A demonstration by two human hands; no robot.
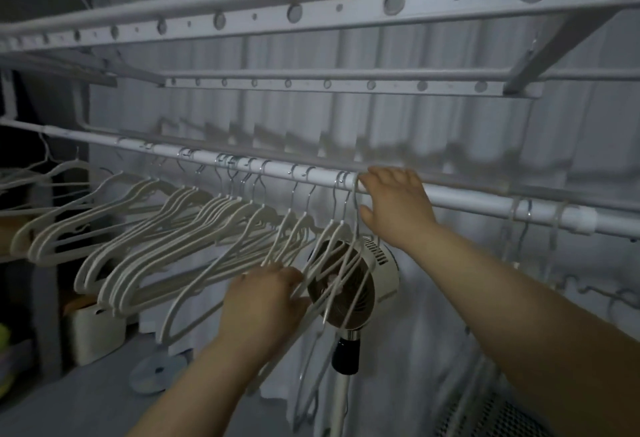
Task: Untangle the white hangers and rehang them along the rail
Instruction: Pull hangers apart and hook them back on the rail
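Forearms: two bare forearms reach from the bottom edge up toward the rail (467, 199), a white pole slanting down across the view from left to right.
Left hand (266, 294): well below the rail, fingers curled in a narrow grip round the sloping arms of a few white hangers.
Right hand (394, 201): on the rail itself, fingers spread wide and laid across its top, thumb apart beneath it; the forefinger touches the nearest hanger hook.
Hangers (156, 228): a long row of white hangers hooked on the rail, from its left end up to the right hand. They lie bunched in tight groups, their lower ends swung toward the camera. Those nearest the right hand cross one another.
Clear hangers (519, 221): a few see-through ones hang from the rail to the right of the right hand, well apart from the white row.
Fan (360, 284): a round white fan on a pole, below the rail and behind the crossed hangers, just beside the left hand.
Drying rack (311, 10): pale bars with round holes, above the rail.
Curtain (415, 124): pale pleated cloth behind the rail.
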